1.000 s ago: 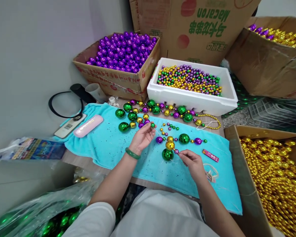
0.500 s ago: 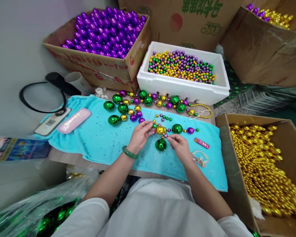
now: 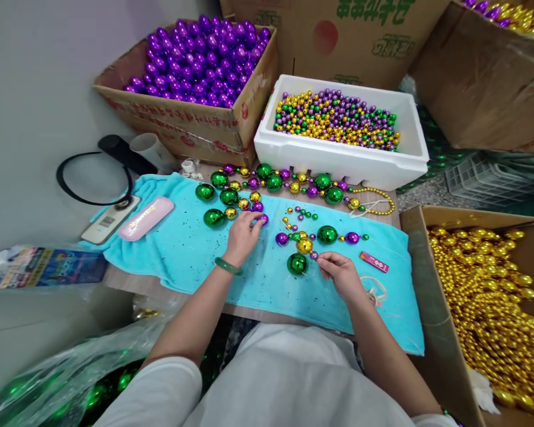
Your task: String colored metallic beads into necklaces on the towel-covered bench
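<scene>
My left hand (image 3: 244, 234) is closed on a purple bead (image 3: 262, 219) beside the loose gold and green beads on the blue towel (image 3: 178, 243). A short strand of beads lies to its right, with a purple bead (image 3: 282, 239), a gold bead (image 3: 304, 244) and a large green bead (image 3: 327, 235). Another large green bead (image 3: 298, 263) rests just below the gold one. My right hand (image 3: 337, 270) pinches at the strand's near end, by a small mauve bead (image 3: 314, 255). The thread between its fingertips is too fine to make out.
A finished-looking bead string (image 3: 294, 187) runs along the towel's back edge. Behind it stand a white foam box (image 3: 338, 155) of small beads and a carton (image 3: 178, 115) of purple beads. A carton (image 3: 412, 261) of gold beads is at right. A pink case (image 3: 146, 219) lies left.
My left hand has left the strand and moved left to a loose purple bead. A purple bead now shows at the strand's left end. My right hand stays at the strand.
</scene>
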Demonstrator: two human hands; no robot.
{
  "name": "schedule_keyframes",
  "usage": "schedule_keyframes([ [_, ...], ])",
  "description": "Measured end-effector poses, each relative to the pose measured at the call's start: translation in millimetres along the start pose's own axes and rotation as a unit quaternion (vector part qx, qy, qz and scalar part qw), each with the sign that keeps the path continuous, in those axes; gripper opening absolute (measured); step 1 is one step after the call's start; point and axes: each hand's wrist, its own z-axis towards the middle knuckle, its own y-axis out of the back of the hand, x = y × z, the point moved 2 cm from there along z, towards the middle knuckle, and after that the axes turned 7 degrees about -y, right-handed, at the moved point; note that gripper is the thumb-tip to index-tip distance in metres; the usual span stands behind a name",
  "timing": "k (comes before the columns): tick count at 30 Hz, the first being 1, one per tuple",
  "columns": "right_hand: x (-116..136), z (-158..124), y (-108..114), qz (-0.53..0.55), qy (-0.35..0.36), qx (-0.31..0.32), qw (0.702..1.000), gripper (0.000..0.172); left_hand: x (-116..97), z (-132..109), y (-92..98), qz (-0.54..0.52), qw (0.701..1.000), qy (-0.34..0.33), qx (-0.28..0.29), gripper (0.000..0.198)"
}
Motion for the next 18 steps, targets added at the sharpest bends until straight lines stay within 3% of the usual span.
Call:
schedule_keyframes([
  [4, 3.0, 0.2, 0.3, 0.010, 0.009, -0.016, 1.000, 0.027, 18.7, 9.5, -13.0, 0.134, 0.987, -0.003, 0.093, 0.031],
  [6, 4.3, 0.3, -1.6, 0.011, 0.018, -0.016, 1.000, 0.026, 22.7, 9.7, -21.8, 0.142, 0.985, 0.007, 0.100, 0.038],
  [9, 5.1, -0.7, -3.2, 0.011, 0.026, -0.017, 0.999, 0.025, 23.0, 8.9, -28.7, 0.060, 0.997, 0.031, 0.047, 0.040],
  [11, 5.4, -2.4, -2.4, 0.009, 0.028, -0.023, 0.999, 0.026, 21.0, 8.0, -28.5, -0.093, 0.991, 0.092, 0.014, 0.036],
  [13, 6.2, -4.6, -0.5, 0.001, 0.034, -0.032, 0.999, 0.027, 16.9, 6.4, -26.6, -0.305, 0.934, 0.185, 0.012, 0.032],
  [15, 7.8, -6.8, 1.1, -0.009, 0.044, -0.040, 0.998, 0.028, 9.9, 4.9, -22.8, -0.486, 0.836, 0.255, 0.025, 0.031],
  [16, 8.8, -7.8, 1.5, -0.014, 0.048, -0.043, 0.998, 0.028, 6.1, 4.5, -20.2, -0.547, 0.791, 0.272, 0.030, 0.031],
  [18, 10.7, -9.4, 1.2, -0.021, 0.053, -0.043, 0.997, 0.029, 0.0, 4.5, -14.9, -0.621, 0.730, 0.285, 0.029, 0.030],
])
